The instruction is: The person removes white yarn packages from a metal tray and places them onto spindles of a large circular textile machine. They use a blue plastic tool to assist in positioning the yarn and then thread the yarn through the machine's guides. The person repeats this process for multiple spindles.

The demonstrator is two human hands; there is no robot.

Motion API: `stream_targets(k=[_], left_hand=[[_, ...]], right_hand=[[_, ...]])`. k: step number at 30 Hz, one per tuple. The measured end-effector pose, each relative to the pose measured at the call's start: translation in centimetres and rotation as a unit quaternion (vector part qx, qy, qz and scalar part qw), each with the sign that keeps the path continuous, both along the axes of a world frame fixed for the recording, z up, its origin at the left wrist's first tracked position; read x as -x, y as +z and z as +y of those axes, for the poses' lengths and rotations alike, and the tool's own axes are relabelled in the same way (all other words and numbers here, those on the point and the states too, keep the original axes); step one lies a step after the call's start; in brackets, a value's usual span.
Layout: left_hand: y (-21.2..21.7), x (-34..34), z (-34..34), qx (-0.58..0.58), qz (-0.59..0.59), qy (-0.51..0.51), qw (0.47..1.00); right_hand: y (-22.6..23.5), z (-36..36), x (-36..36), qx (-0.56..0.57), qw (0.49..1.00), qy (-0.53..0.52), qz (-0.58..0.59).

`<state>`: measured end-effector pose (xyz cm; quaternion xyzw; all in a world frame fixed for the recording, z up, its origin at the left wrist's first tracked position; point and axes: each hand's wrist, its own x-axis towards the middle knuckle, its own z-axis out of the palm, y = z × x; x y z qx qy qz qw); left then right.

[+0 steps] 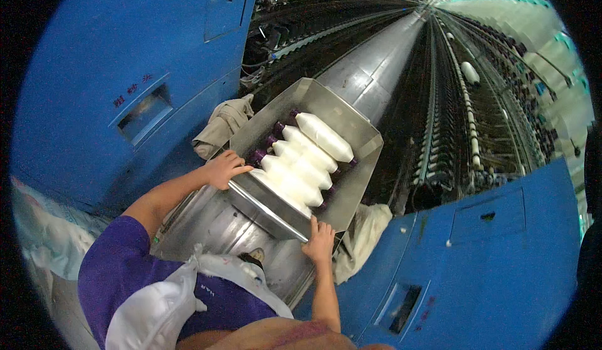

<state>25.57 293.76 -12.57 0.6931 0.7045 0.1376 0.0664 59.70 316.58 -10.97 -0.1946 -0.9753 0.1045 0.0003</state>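
Observation:
In front of me stands a silver metal cart [271,211] with sloping sides, like an open bin. Several white roving bobbins [323,138] on purple tubes lie side by side in it. The near rim has my left hand [227,169] at its left corner, fingers curled over the metal. Farther right along that rim, my right hand [320,239] is closed on the edge with its fingers over the top. Both hands are apart from the bobbins.
Blue machine cabinets [119,42] [489,262] flank the cart. Beige cloths [227,121] [364,240] hang at both its sides. Beyond it a grey metal-floored aisle [376,68] runs between long rows of spinning spindles [433,137]. One loose white bobbin [469,73] sits on the right machine.

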Motion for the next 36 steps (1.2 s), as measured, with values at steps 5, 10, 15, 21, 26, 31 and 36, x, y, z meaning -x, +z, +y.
stream_targets(k=[5,10,15,21,26,31,36], left_hand=[[-1.1,5.3,7.8,-0.047,-0.002,0.016,0.999],[-4.2,13.2,18.8,-0.028,-0.026,0.022,0.999],[-7.8,22.2,31.5,0.012,-0.017,0.036,0.999],[-8.8,34.1,45.9,-0.072,0.015,-0.007,0.997],[-10.5,43.5,57.6,-0.018,0.001,-0.014,1.000],[-12.3,51.8,72.2,-0.041,0.019,-0.025,0.999],[-11.7,56.7,84.1,-0.079,0.013,-0.016,0.997]], right_hand=[[-2.6,9.6,6.1,0.002,0.999,0.029,0.043],[-4.9,19.7,13.5,0.011,1.000,0.015,0.015],[-6.7,31.0,22.3,0.018,0.999,-0.020,-0.046],[-8.5,42.7,32.9,-0.013,0.999,-0.045,0.010],[-9.8,51.6,40.6,-0.033,0.996,-0.071,0.045],[-11.3,64.0,48.0,-0.069,0.994,-0.082,0.035],[-11.7,76.3,53.2,-0.040,0.992,-0.078,0.086]])
